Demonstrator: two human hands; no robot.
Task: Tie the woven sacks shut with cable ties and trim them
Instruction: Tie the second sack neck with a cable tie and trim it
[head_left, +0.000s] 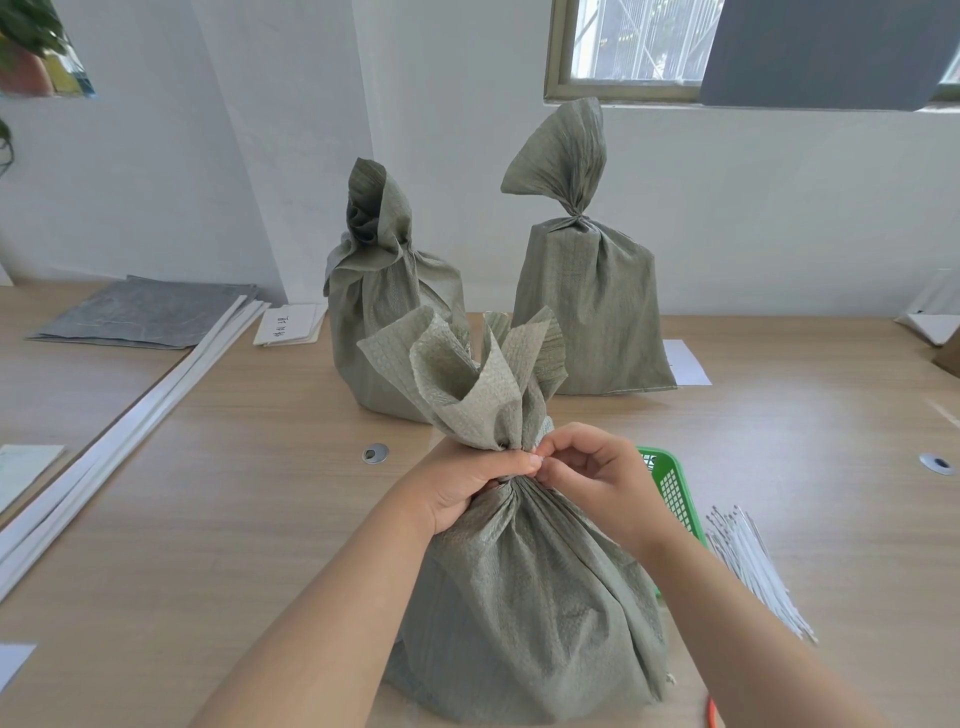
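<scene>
**Work in hand.** The left grip (467, 488) is wrapped around the gathered neck of the near woven sack (519, 597), fingers curled and thumb on top. This hold keeps the bunched fabric compressed so the mouth cannot spring open. The sack stands upright on the counter (234, 519), near centre, with its loose top fanned above the neck. The right grip (597, 478) meets the left at the neck. Its thumb and forefinger pinch a small pale item, judged to be the cable tie (537, 458). Most of the tie is hidden by the fingers, so it cannot be told whether it is threaded. Judged step: closing the tie. Trimming is not yet done.

**Surroundings.**
- Far left: grey sheets (150, 312) lie flat, with long white strips (119, 415) running diagonally beside them and a handwritten card (291, 325) just to their right.
- Far centre: the far-left sack (384, 312) stands directly behind the near sack, its neck gathered.
- Far right of centre: the far-right sack (592, 312) stands apart, its neck cinched tight.
- Right: a green basket (672, 488) is partly hidden behind the right forearm.
- Near right: spare cable ties (753, 561) lie fanned on the counter.
- An orange handle (710, 714) shows at the bottom edge; the tool cannot be identified.

**Obstruction.** The fanned sack top blocks the view of the neck's far side.
</scene>
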